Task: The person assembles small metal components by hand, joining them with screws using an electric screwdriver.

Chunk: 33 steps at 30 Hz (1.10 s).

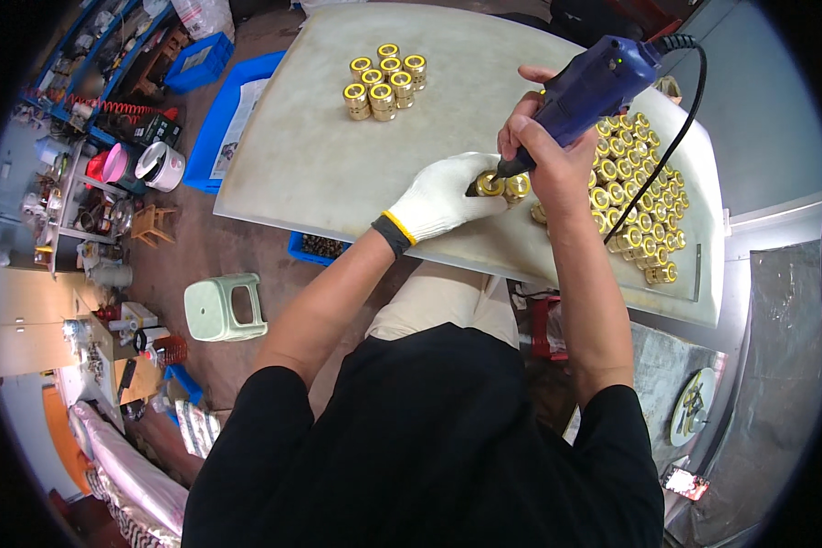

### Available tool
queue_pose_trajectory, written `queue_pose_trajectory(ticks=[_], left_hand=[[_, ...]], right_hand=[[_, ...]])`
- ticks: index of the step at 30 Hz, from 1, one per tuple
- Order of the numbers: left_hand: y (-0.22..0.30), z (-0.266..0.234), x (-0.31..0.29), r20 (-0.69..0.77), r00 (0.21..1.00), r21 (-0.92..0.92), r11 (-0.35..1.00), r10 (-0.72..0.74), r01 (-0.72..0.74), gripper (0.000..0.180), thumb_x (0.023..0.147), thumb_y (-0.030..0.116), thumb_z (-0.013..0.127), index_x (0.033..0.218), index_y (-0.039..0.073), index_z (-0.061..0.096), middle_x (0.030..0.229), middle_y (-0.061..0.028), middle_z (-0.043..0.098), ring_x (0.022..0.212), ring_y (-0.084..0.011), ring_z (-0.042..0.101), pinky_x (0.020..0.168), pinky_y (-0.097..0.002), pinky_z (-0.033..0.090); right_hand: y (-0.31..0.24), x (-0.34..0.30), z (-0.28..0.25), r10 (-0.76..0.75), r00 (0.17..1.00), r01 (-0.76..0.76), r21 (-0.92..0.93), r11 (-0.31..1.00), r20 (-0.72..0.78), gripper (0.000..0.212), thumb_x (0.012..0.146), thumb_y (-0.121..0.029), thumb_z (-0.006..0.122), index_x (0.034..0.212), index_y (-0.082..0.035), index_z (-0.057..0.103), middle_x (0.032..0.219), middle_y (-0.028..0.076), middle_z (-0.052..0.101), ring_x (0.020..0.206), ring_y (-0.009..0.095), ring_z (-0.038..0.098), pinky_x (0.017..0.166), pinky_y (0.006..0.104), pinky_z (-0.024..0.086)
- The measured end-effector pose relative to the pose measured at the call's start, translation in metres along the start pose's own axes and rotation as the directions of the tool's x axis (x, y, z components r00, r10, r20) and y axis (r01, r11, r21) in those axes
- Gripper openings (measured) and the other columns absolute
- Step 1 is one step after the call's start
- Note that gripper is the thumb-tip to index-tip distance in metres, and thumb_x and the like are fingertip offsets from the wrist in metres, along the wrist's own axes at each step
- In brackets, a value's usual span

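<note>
My left hand (440, 194), in a white knitted glove with a yellow and dark cuff, is closed around a short brass cylinder (490, 186) near the table's front edge. A second brass cylinder (519, 186) stands right beside it. Bare, my right hand (562, 166) grips a dark blue electric screwdriver (586, 96), tilted so that its black nose points down at the top of the held cylinder. Whether the bit touches is too small to tell. Many similar cylinders (647, 187) stand packed together on the right, partly behind my right forearm.
On the pale table (292, 164), a smaller group of brass cylinders (382, 91) stands at the far left. The screwdriver's black cord (694, 110) loops over the right-hand cluster. A blue tray (206, 128) lies beyond the left edge; a green stool (212, 309) stands on the floor.
</note>
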<state>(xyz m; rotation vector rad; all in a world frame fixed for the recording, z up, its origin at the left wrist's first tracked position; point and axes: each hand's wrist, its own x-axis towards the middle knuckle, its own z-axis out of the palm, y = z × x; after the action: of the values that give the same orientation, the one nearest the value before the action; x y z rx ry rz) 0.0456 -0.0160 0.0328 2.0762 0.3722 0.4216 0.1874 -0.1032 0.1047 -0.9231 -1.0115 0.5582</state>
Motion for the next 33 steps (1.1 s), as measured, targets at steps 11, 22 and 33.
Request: queue_pose_trajectory(ticks=[11,22,33], left_hand=[[-0.004,0.011,0.004,-0.077,0.997,0.158,0.987,-0.012,0.024,0.049,0.088,0.046,0.080,0.116,0.006,0.074,0.104,-0.0187,0.076,0.100,-0.0384,0.072,0.088,-0.0467,0.056],[-0.025,0.022,0.001,-0.116,0.993,0.191,0.981,0.008,0.014,0.045,0.089,0.046,0.079,0.111,0.007,0.073,0.100,-0.0204,0.076,0.099,-0.0418,0.073,0.084,-0.0504,0.056],[-0.003,0.012,0.000,-0.055,0.989,0.220,0.965,-0.135,0.144,0.054,0.087,0.047,0.080,0.121,0.005,0.071,0.109,-0.0204,0.076,0.104,-0.0410,0.072,0.091,-0.0492,0.056]], right_hand=[[0.000,0.000,0.007,0.030,0.999,-0.031,-0.055,0.998,-0.029,0.044,0.087,0.005,0.069,0.130,0.007,0.059,0.076,0.001,0.063,0.062,0.011,0.062,0.060,0.0280,0.051],[0.002,-0.005,0.017,0.176,0.984,-0.171,-0.215,0.961,0.002,0.036,0.083,0.001,0.079,0.115,-0.004,0.064,0.084,0.000,0.066,0.068,0.008,0.064,0.062,0.0266,0.053],[0.004,-0.006,0.000,0.020,0.980,-0.022,-0.009,1.000,-0.198,0.043,0.087,0.003,0.069,0.129,0.003,0.059,0.079,0.002,0.063,0.062,0.012,0.062,0.060,0.0274,0.050]])
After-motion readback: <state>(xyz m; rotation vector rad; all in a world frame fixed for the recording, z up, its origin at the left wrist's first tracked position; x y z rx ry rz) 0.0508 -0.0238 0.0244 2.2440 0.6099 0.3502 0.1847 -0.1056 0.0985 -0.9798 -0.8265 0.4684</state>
